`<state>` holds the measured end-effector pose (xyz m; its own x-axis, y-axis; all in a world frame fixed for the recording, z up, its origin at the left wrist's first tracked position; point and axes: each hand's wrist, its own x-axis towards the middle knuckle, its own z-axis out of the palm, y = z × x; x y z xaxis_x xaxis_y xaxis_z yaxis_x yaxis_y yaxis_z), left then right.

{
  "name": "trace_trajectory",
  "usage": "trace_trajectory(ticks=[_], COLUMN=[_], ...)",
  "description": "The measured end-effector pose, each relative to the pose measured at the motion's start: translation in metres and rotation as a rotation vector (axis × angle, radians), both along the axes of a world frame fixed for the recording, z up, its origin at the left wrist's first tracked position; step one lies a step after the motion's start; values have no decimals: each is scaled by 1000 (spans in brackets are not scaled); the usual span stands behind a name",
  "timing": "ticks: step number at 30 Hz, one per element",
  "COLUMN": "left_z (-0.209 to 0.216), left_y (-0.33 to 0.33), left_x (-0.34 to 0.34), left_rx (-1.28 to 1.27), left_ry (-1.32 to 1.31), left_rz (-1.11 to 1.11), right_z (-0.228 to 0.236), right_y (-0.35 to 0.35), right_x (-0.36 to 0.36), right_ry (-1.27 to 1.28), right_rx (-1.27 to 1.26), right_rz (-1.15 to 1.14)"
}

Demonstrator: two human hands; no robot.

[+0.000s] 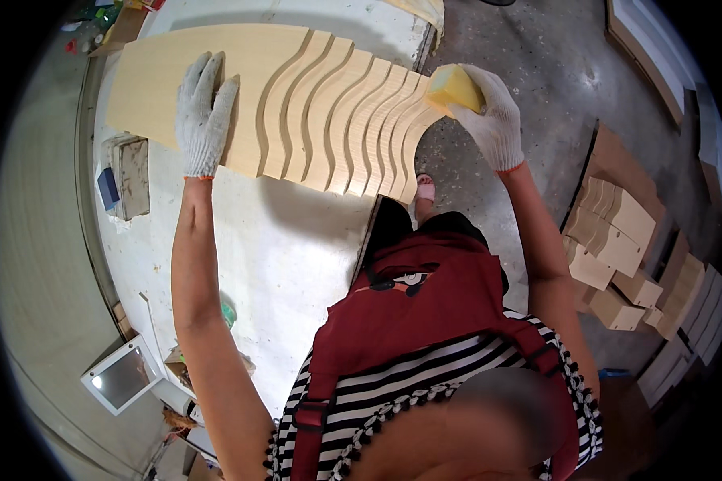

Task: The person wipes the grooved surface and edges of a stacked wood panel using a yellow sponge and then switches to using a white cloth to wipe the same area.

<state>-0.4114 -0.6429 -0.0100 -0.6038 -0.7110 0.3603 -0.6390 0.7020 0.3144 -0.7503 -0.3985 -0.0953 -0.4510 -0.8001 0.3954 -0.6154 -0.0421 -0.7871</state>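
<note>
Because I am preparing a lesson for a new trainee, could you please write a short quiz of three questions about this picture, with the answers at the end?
1. Which hand holds the yellow block?
2. True or false: the left hand, resting on the wooden panel, is bare.
3. What shape are the ridges on the panel?
A) straight
B) wavy
C) circular

Key:
1. The right hand.
2. False; it wears a white glove.
3. B
</note>
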Motion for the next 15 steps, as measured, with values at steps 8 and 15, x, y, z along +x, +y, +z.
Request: trace_trajectory(ticks=[8, 15], left_z=[3, -5], left_y=[1, -2], left_x=[-1, 2], left_rx=[24, 0], left_ry=[-47, 5], left_rz=[20, 27], right_z=[8, 9], right_y=[-14, 0], right_x=[14, 46], right_ry=[105, 62], right_rx=[144, 176], right_rz=[27, 58])
